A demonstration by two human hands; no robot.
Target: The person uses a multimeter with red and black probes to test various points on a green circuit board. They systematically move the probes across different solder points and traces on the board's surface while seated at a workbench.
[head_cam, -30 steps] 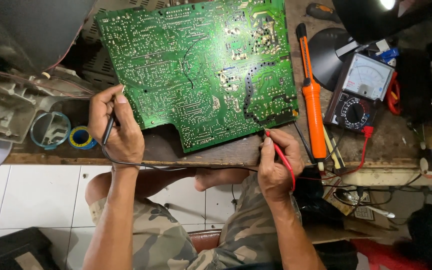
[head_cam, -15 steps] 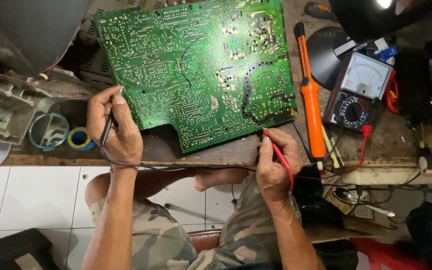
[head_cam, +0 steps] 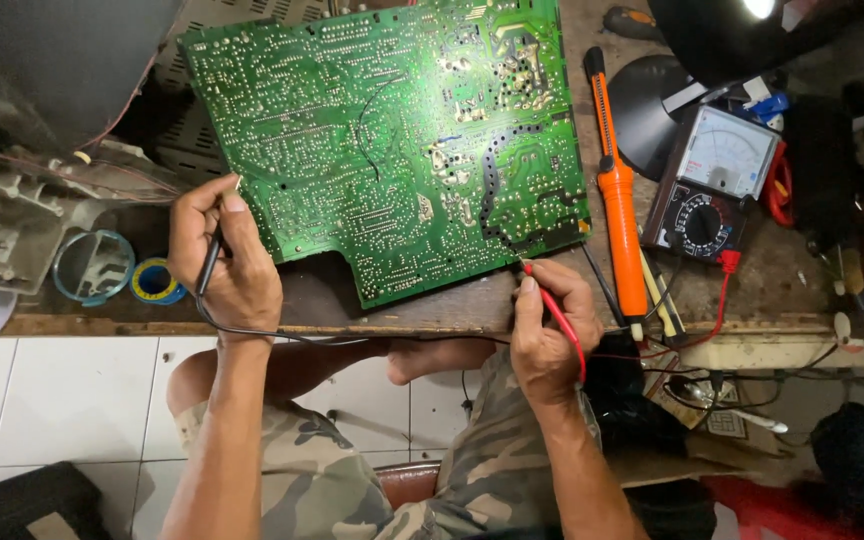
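1. The big green circuit board [head_cam: 382, 150] is lying solder side up on the wooden surface [head_cam: 432, 310], tilted a bit, with its lower right corner near the front edge.
2. The left hand [head_cam: 227, 255] is pinching a black probe [head_cam: 209, 262] like a pen, tip up at the board's left edge. Can't quite tell if the tip is actually on a pad.
3. The right hand [head_cam: 552, 330] is pinching the red probe [head_cam: 552, 305], with its tip right at the board's bottom right corner, looks like it's touching or just about.
4. Both leads trail off toward the analog meter [head_cam: 712, 185] sitting to the right, past the orange soldering iron [head_cam: 617, 210].
5. So I'd say this is mid-measurement, checking between two points. Next bit probably calls for holding both tips dead steady and glancing over at the needle, without slipping onto neighbouring joints.
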